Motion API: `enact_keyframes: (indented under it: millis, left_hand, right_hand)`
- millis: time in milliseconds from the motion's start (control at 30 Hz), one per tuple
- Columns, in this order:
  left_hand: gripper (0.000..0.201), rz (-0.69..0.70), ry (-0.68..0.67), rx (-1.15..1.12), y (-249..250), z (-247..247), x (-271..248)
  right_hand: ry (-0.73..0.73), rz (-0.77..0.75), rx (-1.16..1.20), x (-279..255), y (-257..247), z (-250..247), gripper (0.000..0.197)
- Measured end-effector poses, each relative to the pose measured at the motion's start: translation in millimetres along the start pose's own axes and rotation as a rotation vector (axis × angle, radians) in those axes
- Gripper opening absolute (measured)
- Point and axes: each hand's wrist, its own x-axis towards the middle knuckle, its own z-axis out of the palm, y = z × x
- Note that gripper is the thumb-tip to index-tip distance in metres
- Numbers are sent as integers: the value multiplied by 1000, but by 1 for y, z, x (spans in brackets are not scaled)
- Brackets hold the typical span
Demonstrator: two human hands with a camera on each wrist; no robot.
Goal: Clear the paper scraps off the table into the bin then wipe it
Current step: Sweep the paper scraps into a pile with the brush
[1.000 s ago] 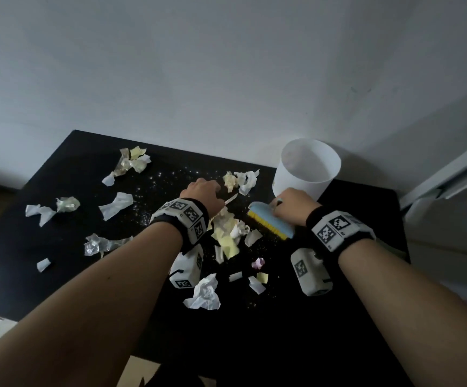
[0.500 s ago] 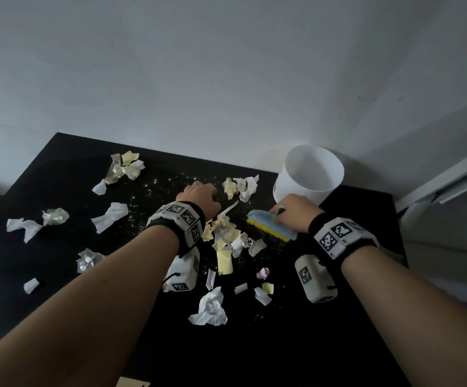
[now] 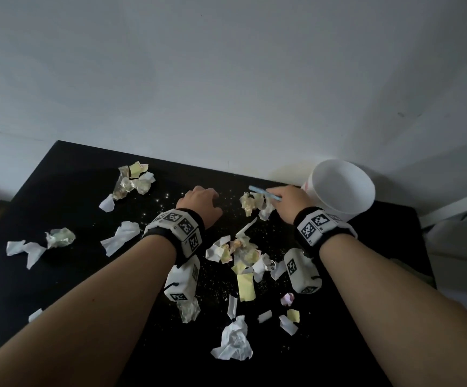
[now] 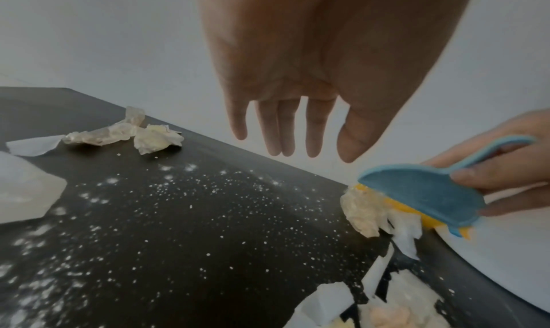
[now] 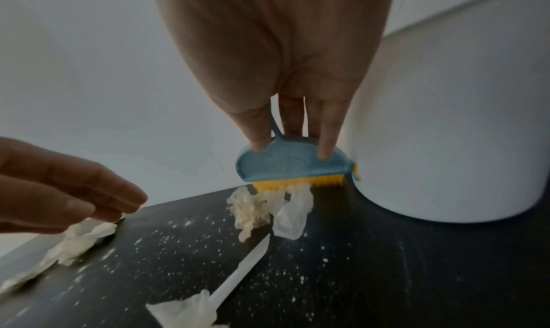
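Crumpled white and yellow paper scraps (image 3: 243, 258) lie scattered over the black table (image 3: 59, 185), with fine crumbs between them. My right hand (image 3: 288, 201) pinches a small blue brush with yellow bristles (image 5: 293, 168), its bristles set behind a clump of scraps (image 5: 268, 208) right beside the white bin (image 3: 341, 188). My left hand (image 3: 201, 201) hovers over the table's middle with fingers straight and empty (image 4: 285, 126). From the left wrist view the brush (image 4: 422, 194) stands to the right of my fingers.
More scraps lie at the far left (image 3: 25, 248), at the back (image 3: 134, 181) and near the front (image 3: 235, 343). A white wall runs along the table's back edge. White furniture (image 3: 456, 208) stands past the right edge.
My right hand has carried the brush away from me, behind the far clump by the bin. My left hand has moved forward and spread its fingers; the pile it was at lies behind it.
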Motion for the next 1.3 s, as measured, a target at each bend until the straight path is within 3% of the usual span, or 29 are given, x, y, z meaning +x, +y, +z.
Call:
enact_keyframes:
  millis: [233,433,600,767,867,933,1100,1200,1300]
  left_hand:
    - [43,-15,10,-24,-8,-11,14]
    - [42,-10,25,-21,-12,-17,23]
    - [44,19,8,16,-18,-10,25]
    - [44,-6,-11,4,-26,-9,29]
    - [43,-11,2,-15,-27,-9,29]
    - [43,-6,9,-26,-27,-7,29]
    - [44,-8,16,-17,-31,-7,28]
    - [43,-7,27,-22,-35,-12,31]
    - [43,-11,36,-22,-39,-14,34]
  right_hand:
    - [-219,-92,-86,-2,-17,-15,33]
    - [34,-80,-7,21,-28,-20,33]
    - [56,-71,42,35,-41,-2,33]
    - [-154,-106,-167,32,-49,6,33]
    - [-265,-152,-133,23,-51,-6,29]
    - [-217,-162,-57,21,-52,-12,27]
    - [57,-118,24,43,-53,-7,31]
    - [68,-61,21,51,-51,0,33]
    - [-17,-47,-60,48,-50,0,31]
